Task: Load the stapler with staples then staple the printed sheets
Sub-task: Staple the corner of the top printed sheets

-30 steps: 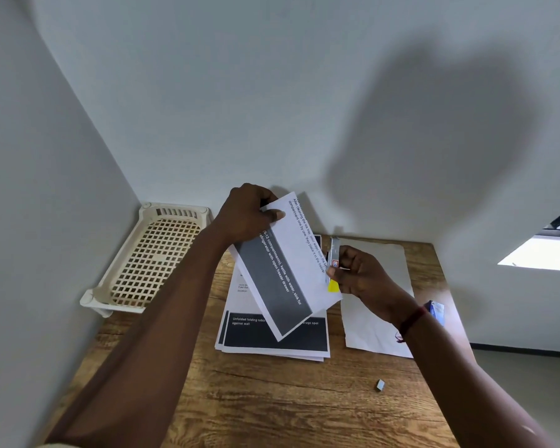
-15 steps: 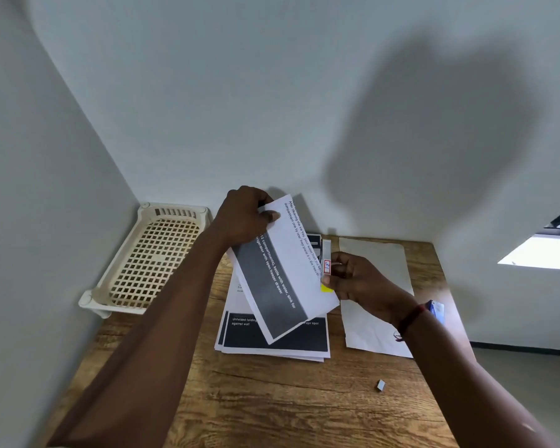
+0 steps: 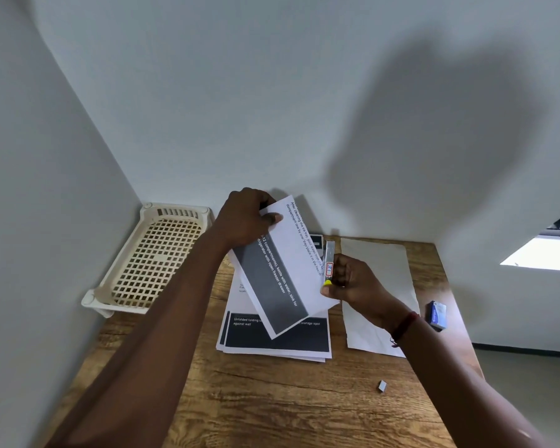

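Stapler [image 3: 329, 263] and sheets meet in mid-air above the desk [image 3: 272, 399]: the right hand [image 3: 353, 281] is closed around the small silver tool, which stands nearly upright at the lower right edge of the raised printed sheets [image 3: 283, 270], while the left hand [image 3: 249, 218] pinches the top corner of that bundle, thumb on the front and fingers behind. From where I stand the worry is the paper itself. It hangs tilted from one corner with nothing under it, so the pages could fan or slip out of line before the staple goes in, and the fastening might catch only the front page. I cannot tell whether the edge actually sits inside the stapler's mouth or just beside it; if it is shallow, the staple may tear out at the margin. Squeezing without a firm surface could also leave a bent staple. A loose strip of staples [image 3: 382, 386] lies near the front of the desk and the small blue box [image 3: 437, 315] sits close to the right edge, where the right forearm could nudge it off. More printed pages [image 3: 275, 337] wait flat below.
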